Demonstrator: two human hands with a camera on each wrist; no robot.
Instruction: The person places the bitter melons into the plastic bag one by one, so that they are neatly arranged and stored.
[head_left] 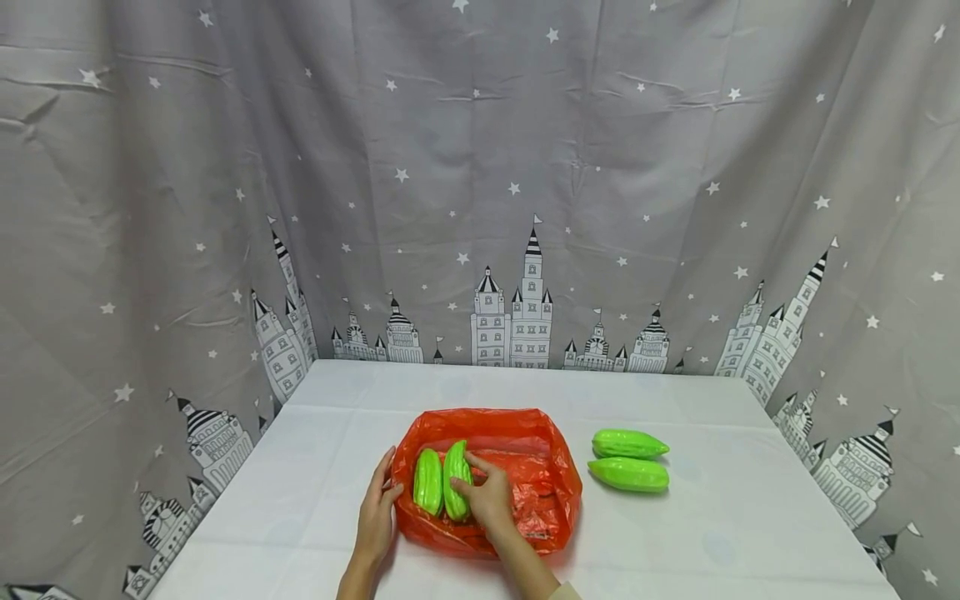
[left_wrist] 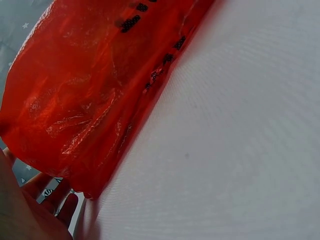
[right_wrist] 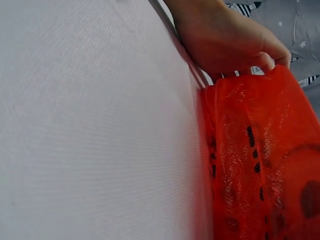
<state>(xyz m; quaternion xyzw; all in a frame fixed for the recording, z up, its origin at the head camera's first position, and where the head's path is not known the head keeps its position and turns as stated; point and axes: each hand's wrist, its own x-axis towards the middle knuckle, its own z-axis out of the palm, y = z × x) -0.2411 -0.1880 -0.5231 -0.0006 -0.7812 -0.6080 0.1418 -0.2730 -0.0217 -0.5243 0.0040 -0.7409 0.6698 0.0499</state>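
Observation:
A red plastic bag (head_left: pixel 536 479) stands with its mouth open on the white table. Inside, toward its left side, lies one green bitter melon (head_left: pixel 428 482). Just right of it, my right hand (head_left: pixel 491 500) grips a second bitter melon (head_left: pixel 456 479) between thumb and fingers. At the bag's left edge my left hand (head_left: pixel 377 508) holds the rim; in the right wrist view that hand (right_wrist: pixel 225 42) has its thumb at the bag's edge. The left wrist view shows its fingers (left_wrist: pixel 64 205) beside the bag's outer wall. The right hand's grip is hidden from both wrist views.
Two more bitter melons, a rear one (head_left: pixel 628 443) and a front one (head_left: pixel 630 474), lie side by side on the table (head_left: pixel 720 517), right of the bag. A grey curtain (head_left: pixel 600 167) printed with stars and castles hangs behind the table and along its sides.

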